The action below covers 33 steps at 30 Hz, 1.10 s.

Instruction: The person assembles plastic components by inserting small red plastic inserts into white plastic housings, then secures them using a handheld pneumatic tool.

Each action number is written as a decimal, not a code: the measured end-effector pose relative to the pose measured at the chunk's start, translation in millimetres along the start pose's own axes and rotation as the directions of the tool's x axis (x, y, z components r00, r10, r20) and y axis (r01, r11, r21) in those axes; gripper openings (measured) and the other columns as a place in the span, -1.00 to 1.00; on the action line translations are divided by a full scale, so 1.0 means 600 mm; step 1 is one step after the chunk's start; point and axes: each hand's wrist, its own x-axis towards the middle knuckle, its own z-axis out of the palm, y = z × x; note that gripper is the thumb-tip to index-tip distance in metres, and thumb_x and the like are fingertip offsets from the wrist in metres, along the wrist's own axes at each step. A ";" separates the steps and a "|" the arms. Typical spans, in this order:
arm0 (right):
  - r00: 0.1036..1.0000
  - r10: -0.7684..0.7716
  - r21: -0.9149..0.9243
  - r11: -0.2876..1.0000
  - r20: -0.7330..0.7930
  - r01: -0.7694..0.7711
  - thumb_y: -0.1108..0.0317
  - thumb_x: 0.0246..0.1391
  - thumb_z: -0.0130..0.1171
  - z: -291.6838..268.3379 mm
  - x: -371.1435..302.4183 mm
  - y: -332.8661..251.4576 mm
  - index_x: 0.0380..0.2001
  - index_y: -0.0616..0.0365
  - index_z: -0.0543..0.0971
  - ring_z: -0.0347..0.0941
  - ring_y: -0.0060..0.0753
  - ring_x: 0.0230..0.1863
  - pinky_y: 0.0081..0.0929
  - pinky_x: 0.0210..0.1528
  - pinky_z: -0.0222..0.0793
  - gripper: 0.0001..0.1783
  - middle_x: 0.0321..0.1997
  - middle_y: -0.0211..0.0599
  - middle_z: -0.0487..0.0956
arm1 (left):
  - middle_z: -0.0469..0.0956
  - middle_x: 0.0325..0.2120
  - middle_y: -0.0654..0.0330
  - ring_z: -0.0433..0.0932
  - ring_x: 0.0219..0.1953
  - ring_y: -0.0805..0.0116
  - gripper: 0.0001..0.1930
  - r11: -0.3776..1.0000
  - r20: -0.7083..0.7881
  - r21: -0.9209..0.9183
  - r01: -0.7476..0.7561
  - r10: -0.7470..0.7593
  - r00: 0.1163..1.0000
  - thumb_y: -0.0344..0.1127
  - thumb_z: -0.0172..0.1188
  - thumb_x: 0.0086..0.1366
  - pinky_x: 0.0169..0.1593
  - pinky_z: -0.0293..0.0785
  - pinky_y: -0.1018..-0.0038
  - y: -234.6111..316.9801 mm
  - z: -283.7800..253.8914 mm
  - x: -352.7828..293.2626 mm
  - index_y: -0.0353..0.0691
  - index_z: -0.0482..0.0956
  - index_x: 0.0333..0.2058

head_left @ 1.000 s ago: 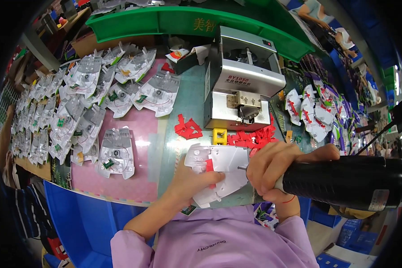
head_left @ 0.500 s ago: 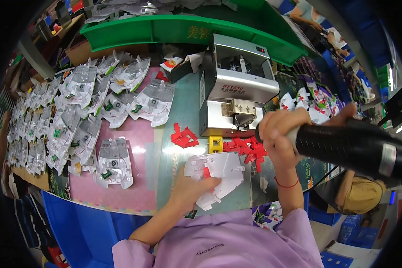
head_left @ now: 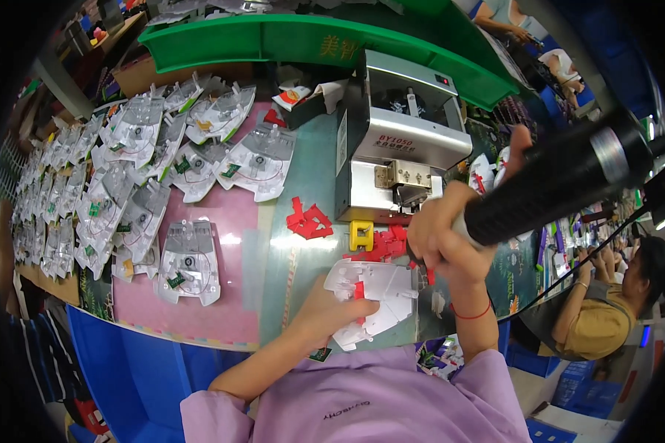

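Observation:
My left hand grips a white plastic housing at the table's near edge, the thumb pressed by a small red plastic part set in it. In my right hand is a black electric screwdriver, its body slanting up to the right. The hand hides the screwdriver's tip. Just beyond the housing lie loose red plastic parts and a yellow block. A grey screw feeder machine stands behind them.
Many similar housings with small green boards cover the left of the table. A long green tray runs along the back. A blue bin sits below the front edge. At right, a person in a yellow top is seated.
The screwdriver has tipped, its rear end rising, and my right hand has shifted slightly left and down, away from the screw feeder. The housing in my left hand has moved a little right.

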 end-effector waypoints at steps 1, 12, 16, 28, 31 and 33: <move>0.994 -0.031 0.056 0.998 0.105 0.025 0.59 -0.23 0.09 -0.001 -0.006 0.001 -0.62 0.25 0.35 0.32 -0.55 -0.69 -0.66 -0.64 0.21 -0.89 -0.68 -0.28 0.40 | 0.51 -0.42 0.17 0.49 -0.44 0.47 -0.64 1.000 -0.003 -0.004 0.005 -0.005 1.000 -0.52 0.22 -0.16 -0.37 0.43 0.55 0.000 0.003 0.001 -0.37 0.46 -0.27; 0.893 -0.267 -0.019 0.956 0.362 0.294 0.52 -0.18 0.18 0.014 -0.027 0.002 0.04 -0.17 0.09 0.31 -0.50 -0.73 -0.52 -0.66 0.28 -0.28 -0.66 -0.34 0.41 | 0.51 -0.45 0.21 0.47 -0.45 0.50 -0.65 0.999 0.066 0.025 0.039 -0.041 0.997 -0.52 0.24 -0.17 -0.36 0.41 0.58 0.001 0.012 -0.005 -0.35 0.47 -0.30; 0.900 -0.273 -0.026 0.954 0.339 0.299 0.52 -0.19 0.18 0.016 -0.031 0.003 -0.06 -0.11 0.13 0.31 -0.49 -0.70 -0.51 -0.63 0.28 -0.37 -0.64 -0.33 0.41 | 0.50 -0.46 0.22 0.48 -0.45 0.50 -0.65 0.998 0.075 0.054 0.041 -0.045 0.996 -0.52 0.24 -0.17 -0.36 0.41 0.58 0.015 0.021 -0.010 -0.34 0.47 -0.30; 0.916 -0.295 -0.062 0.944 0.271 0.323 0.52 -0.21 0.18 0.012 -0.016 0.008 -0.34 0.06 0.27 0.33 -0.44 -0.63 -0.49 -0.56 0.28 -0.65 -0.60 -0.31 0.42 | 0.50 -0.52 0.26 0.45 -0.49 0.55 -0.74 0.970 0.114 0.209 -0.126 0.104 0.988 -0.50 0.21 -0.14 -0.41 0.38 0.61 0.016 0.017 0.003 -0.33 0.49 -0.36; 0.918 -0.306 -0.081 0.939 0.255 0.335 0.52 -0.22 0.17 -0.008 -0.010 -0.005 -0.41 0.11 0.31 0.33 -0.43 -0.62 -0.48 -0.55 0.28 -0.72 -0.59 -0.31 0.42 | 0.52 -0.49 0.24 0.48 -0.46 0.54 -0.69 0.955 0.095 0.282 -0.092 0.068 0.993 -0.51 0.22 -0.14 -0.37 0.39 0.61 0.016 0.013 0.008 -0.35 0.48 -0.32; 0.918 -0.315 -0.092 0.934 0.243 0.345 0.52 -0.22 0.17 -0.020 0.007 -0.010 -0.46 0.13 0.33 0.34 -0.43 -0.61 -0.48 -0.54 0.28 -0.76 -0.59 -0.31 0.42 | 0.52 -0.46 0.22 0.49 -0.44 0.53 -0.68 0.951 0.096 0.293 -0.100 0.074 0.993 -0.53 0.21 -0.13 -0.37 0.40 0.61 0.018 0.011 0.006 -0.37 0.46 -0.30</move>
